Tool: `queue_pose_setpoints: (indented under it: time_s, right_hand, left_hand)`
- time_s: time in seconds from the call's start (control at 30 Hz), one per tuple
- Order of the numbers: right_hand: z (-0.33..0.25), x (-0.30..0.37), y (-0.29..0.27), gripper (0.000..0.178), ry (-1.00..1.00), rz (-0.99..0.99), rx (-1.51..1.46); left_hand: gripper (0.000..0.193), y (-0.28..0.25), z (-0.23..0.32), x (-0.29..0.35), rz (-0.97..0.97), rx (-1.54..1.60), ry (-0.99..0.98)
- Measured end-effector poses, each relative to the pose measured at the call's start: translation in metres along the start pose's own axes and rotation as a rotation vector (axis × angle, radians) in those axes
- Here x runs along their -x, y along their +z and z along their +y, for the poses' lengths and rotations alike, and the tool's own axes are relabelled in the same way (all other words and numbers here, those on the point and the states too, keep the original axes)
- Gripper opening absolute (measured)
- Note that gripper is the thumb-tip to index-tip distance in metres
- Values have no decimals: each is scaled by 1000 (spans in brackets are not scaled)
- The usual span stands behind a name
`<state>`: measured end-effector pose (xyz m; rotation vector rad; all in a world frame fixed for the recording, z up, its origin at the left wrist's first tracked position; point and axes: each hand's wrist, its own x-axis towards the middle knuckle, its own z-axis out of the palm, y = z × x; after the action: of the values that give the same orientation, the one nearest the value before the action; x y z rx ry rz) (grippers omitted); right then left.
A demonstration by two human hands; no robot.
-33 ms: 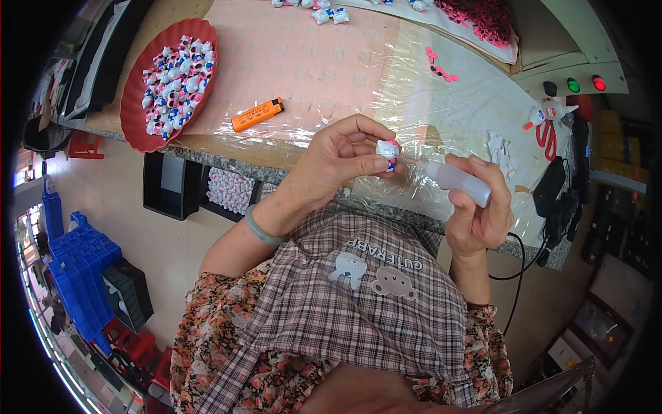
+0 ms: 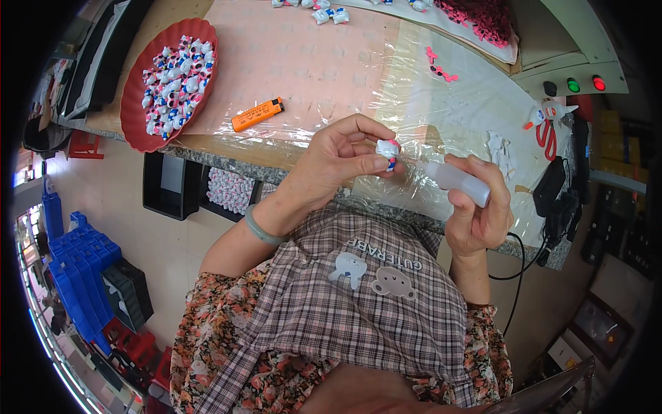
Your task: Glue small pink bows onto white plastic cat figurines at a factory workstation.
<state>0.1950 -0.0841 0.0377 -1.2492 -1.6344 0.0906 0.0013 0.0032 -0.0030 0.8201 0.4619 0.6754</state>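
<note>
My left hand [image 2: 348, 153] pinches a small white cat-like figurine [image 2: 387, 148] with pink and blue parts between thumb and fingers, over the table's front edge. In my right hand [image 2: 481, 207] is a translucent squeeze bottle [image 2: 460, 182], tilted with its thin nozzle toward the figurine. Whether the nozzle's fine tip touches the figurine I cannot tell. Left of my hands, an orange lighter [image 2: 258, 114] lies on the plastic-covered table. Farther left, a red scalloped tray [image 2: 131, 110] holds many similar figurines [image 2: 178, 83].
Red-handled scissors [image 2: 546, 141] and a small white bottle [image 2: 556, 109] lie at the right, by black cables. Pink bow-like pieces [image 2: 441, 72] are at the back, near a pile of dark pink pieces [image 2: 483, 21]. Black bins [image 2: 170, 186] sit below the table edge.
</note>
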Motion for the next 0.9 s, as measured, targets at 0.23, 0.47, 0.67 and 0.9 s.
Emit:
queue_pose_setpoints:
  time_s: [0.23,0.47,0.67,0.9]
  right_hand:
    - [1,2,2,40,39,-21,-29]
    - [5,3,-2,40,67,-9,-6]
    - [5,2,-2,40,74,-33,-1]
    - [6,2,-1,39,46,-28,22]
  left_hand:
    - [27,0,-2,-1,0,-8,-4]
    - [28,3,3,0,-6,5,-45]
    - [27,3,3,-1,-9,13,-48]
    - [26,1,2,0,-13,35,-63]
